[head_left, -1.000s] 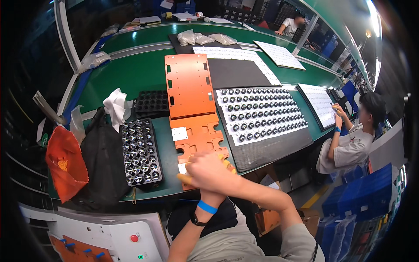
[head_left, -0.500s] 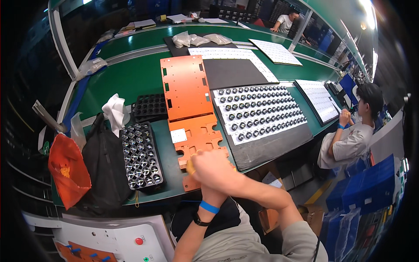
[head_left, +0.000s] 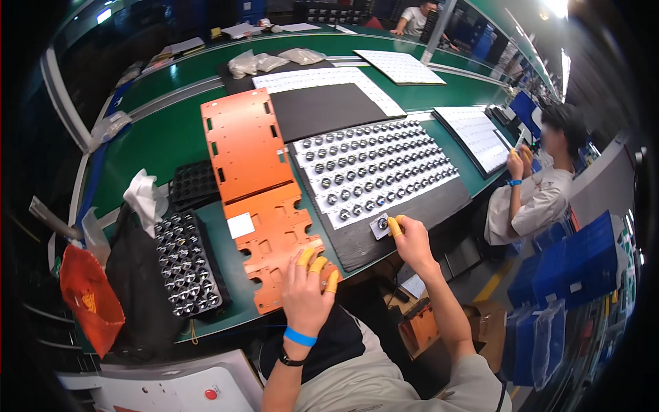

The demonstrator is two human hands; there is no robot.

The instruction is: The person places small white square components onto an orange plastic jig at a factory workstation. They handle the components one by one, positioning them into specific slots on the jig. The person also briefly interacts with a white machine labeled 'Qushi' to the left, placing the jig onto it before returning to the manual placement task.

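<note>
tray (head_left: 215, 278) left of fixture (head_left: 274, 226) | panel (head_left: 335, 221) on mat (head_left: 434, 211), fixture's right | bags (head_left: 268, 63) behind both

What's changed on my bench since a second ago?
Your crossed hands have parted. The right hand moved rightward, now visibly pinching a small white plate over the black mat. The left hand is open over the near end of the orange fixture. That fixture and the lens-covered panel stayed put.

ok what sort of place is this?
Looks like a factory assembly line, probably small-parts work: long green workbench, rows of identical round black parts laid out on it, and a co-worker seated farther along on the right.
</note>
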